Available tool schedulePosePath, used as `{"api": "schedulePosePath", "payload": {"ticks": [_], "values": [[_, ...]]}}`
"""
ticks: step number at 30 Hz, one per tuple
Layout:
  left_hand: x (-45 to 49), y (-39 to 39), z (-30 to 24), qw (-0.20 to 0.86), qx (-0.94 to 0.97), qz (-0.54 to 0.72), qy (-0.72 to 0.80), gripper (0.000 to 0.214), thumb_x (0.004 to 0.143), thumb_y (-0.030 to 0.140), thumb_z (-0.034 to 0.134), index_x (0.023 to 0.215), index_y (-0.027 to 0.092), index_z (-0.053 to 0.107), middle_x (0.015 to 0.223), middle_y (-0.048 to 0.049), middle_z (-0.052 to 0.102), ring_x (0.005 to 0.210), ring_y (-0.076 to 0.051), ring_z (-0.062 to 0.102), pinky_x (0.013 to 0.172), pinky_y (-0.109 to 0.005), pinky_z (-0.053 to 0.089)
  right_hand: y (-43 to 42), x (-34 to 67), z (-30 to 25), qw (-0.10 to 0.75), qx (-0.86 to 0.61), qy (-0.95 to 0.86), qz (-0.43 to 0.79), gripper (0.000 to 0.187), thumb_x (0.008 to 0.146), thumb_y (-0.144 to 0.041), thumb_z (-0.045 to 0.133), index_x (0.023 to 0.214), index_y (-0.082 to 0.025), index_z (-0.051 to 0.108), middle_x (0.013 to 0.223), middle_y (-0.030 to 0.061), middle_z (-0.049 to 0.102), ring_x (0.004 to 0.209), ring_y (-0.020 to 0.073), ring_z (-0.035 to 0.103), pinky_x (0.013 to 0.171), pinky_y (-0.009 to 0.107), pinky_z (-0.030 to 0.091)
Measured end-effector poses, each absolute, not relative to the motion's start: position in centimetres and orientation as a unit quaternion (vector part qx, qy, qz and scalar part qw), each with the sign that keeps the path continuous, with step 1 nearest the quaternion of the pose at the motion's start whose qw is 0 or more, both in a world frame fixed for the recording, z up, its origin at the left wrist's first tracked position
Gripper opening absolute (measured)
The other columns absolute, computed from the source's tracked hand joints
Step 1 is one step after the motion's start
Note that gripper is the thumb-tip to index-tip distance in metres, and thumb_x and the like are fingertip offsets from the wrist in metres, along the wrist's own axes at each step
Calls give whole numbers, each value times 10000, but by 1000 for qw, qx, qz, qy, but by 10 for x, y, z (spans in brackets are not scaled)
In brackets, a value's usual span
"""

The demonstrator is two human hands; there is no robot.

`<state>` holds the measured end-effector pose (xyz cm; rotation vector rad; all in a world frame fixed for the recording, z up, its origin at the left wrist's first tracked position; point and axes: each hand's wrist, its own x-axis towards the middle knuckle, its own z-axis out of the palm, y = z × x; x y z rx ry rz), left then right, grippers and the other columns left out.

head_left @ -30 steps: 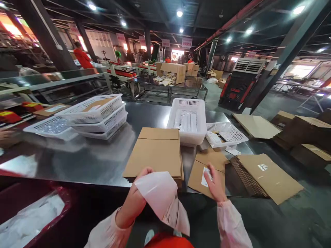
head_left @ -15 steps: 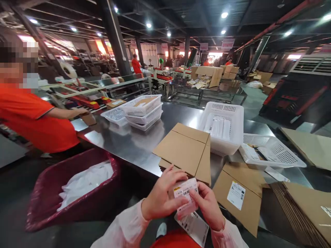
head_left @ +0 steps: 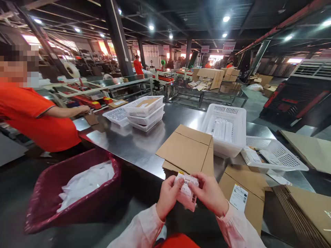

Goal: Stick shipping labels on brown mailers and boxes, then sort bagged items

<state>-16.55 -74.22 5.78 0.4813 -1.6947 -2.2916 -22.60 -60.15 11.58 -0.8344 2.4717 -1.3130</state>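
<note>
Between my two hands is a white shipping label (head_left: 186, 196) with a yellow mark, printed numbers and a barcode. My left hand (head_left: 169, 194) pinches its left edge, thumb on the printed face. From the other side, my right hand (head_left: 210, 193) grips its right edge, the thumb also on the print. Just beyond the hands lies a stack of flat cardboard mailers (head_left: 184, 148) on the metal table (head_left: 144, 155). To the right of my right hand, another cardboard mailer (head_left: 250, 206) carries a white label (head_left: 238, 197).
A maroon-lined bin (head_left: 77, 213) holding white paper stands at left. White baskets (head_left: 147, 119) are stacked on the table; a deep white basket (head_left: 223, 148) and a shallow one (head_left: 289, 151) stand right. Folded cardboard (head_left: 310, 203) lies front right. A co-worker in orange (head_left: 38, 117) works at left.
My left hand's fingers have drawn in from above the label to its left edge. The second barcoded sheet that hung below the hands no longer shows separately. The view has shifted slightly.
</note>
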Motion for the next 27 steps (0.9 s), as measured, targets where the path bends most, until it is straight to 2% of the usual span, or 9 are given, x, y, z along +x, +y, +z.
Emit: {"api": "schedulePosePath", "payload": {"ticks": [4, 7, 9, 13, 16, 19, 23, 25, 27], "values": [[-169, -754, 67, 141, 168, -783, -582, 458, 596, 532, 804, 692, 120, 627, 595, 9, 577, 552, -104, 494, 525, -216, 386, -615, -243, 118, 93, -269, 842, -458, 296, 790, -449, 597, 711, -175, 677, 646, 45, 674, 592, 170, 596, 550, 271, 447], [-174, -775, 72, -3, 90, -838, -538, 517, 526, 393, 881, 908, 101, 693, 797, -61, 689, 655, -139, 584, 599, -231, 436, -632, -281, 120, 38, -271, 842, -465, 237, 756, -415, 650, 707, -184, 678, 757, 50, 690, 701, 178, 627, 648, 281, 479], [-176, -792, 68, -99, 59, -854, -508, 515, 511, 364, 894, 900, 81, 711, 791, -85, 702, 646, -147, 601, 597, -234, 438, -647, -319, 118, -9, -253, 874, -415, 200, 740, -380, 672, 714, -182, 685, 878, 62, 686, 801, 181, 637, 736, 284, 492], [-173, -819, 45, -145, 54, -860, -487, 511, 544, 384, 885, 925, 80, 732, 794, -102, 716, 673, -161, 630, 630, -242, 464, -672, -389, 104, -35, -178, 941, -286, 226, 764, -384, 670, 778, -163, 719, 1081, 104, 639, 940, 198, 629, 836, 292, 489], [-155, -835, 28, -169, 60, -849, -498, 458, 608, 417, 848, 916, 94, 745, 772, -96, 715, 634, -143, 618, 589, -226, 448, -683, -413, 91, -43, -150, 959, -236, 383, 756, -419, 691, 1001, -125, 714, 1158, 172, 613, 1086, 300, 581, 911, 401, 464], [-132, -851, 27, -192, 63, -836, -509, 368, 643, 434, 822, 829, 123, 757, 742, -82, 712, 635, -141, 617, 582, -218, 440, -693, -408, 81, -56, -173, 968, -174, 715, 774, -504, 673, 1342, -99, 518, 1389, 241, 470, 1310, 396, 393, 1048, 567, 314], [-138, -869, 59, -150, 110, -828, -529, 390, 639, 489, 804, 758, 123, 739, 647, -53, 674, 543, -110, 556, 513, -199, 403, -698, -362, 72, -1, -369, 929, -27, 760, 927, -575, 372, 1469, -44, 323, 1549, 230, 230, 1454, 355, 139, 1146, 602, 53], [-166, -875, 74, -80, 158, -806, -565, 442, 630, 525, 782, 776, 111, 725, 623, -52, 662, 519, -123, 548, 495, -214, 410, -688, -331, 70, 22, -478, 877, -36, 815, 918, -620, 339, 1476, -29, 298, 1549, 229, 226, 1456, 348, 136, 1160, 575, 73], [-206, -879, 81, 22, 191, -736, -649, 428, 673, 522, 706, 788, 110, 717, 671, -78, 689, 621, -192, 620, 566, -264, 475, -668, -305, 71, 39, -565, 819, -99, 721, 915, -607, 369, 1437, -111, 412, 1508, 176, 364, 1420, 310, 272, 1160, 503, 195]]}}
